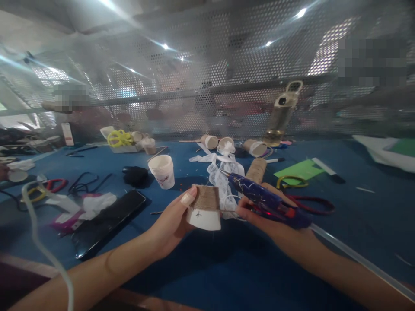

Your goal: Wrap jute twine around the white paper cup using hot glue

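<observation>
A paper cup (205, 219) is gripped by my left hand (177, 214), its upper part wound with brown twine (207, 198) and a white band bare below. My right hand (259, 214) is closed around a blue hot glue gun (266, 196), whose nozzle points up and left, with a glue stick (359, 258) trailing from the back. From the cup a strand of twine runs to the fingers of that hand. Just behind the gun lies a twine roll (257, 169). White lace ribbon (231, 166) spreads behind the cup.
Stacked paper cups (162, 171) stand left of centre. A black phone (110, 222) lies at left, near red-handled scissors (56, 185). At right are green paper (296, 172) and red-handled scissors (319, 204). A bottle (281, 116) stands against the perforated screen. Twine-wrapped cups (210, 141) lie at the back.
</observation>
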The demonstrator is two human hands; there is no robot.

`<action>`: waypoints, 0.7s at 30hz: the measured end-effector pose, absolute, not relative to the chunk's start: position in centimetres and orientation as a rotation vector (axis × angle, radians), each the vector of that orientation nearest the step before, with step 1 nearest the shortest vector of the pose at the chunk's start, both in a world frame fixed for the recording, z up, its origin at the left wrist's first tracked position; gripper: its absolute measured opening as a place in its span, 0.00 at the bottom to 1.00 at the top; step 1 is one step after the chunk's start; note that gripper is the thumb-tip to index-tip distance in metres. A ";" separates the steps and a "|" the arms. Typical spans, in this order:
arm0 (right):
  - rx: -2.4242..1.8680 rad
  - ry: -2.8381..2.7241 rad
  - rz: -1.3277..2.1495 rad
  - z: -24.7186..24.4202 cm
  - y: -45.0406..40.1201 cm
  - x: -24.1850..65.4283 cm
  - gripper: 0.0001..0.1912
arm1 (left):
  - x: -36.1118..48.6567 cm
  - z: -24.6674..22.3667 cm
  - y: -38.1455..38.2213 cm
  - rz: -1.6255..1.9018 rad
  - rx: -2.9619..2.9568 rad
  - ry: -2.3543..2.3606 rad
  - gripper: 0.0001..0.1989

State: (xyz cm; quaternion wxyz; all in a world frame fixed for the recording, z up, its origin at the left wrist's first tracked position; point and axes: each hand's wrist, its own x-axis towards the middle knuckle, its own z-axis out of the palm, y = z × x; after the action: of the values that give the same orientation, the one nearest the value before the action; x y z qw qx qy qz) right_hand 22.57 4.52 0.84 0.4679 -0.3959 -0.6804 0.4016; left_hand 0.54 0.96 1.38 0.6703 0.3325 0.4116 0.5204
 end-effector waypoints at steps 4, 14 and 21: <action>-0.985 -1.627 1.017 0.9 4.5 22.3 0.10 | 0.5 1.2 0.9 1.173 0.748 0.905 0.24; -0.992 -1.566 1.069 0.3 4.4 22.0 0.12 | 0.5 0.8 0.6 1.169 0.756 0.892 0.27; -1.011 -1.520 1.101 -0.3 4.2 21.9 0.15 | 0.8 0.9 0.4 1.154 0.749 0.831 0.25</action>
State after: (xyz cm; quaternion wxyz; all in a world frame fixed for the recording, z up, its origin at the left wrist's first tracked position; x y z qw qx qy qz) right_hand 21.85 4.20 -0.28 0.4836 -0.4150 -0.6241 0.4521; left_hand 0.76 0.40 0.92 0.6942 0.3353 0.3724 0.5167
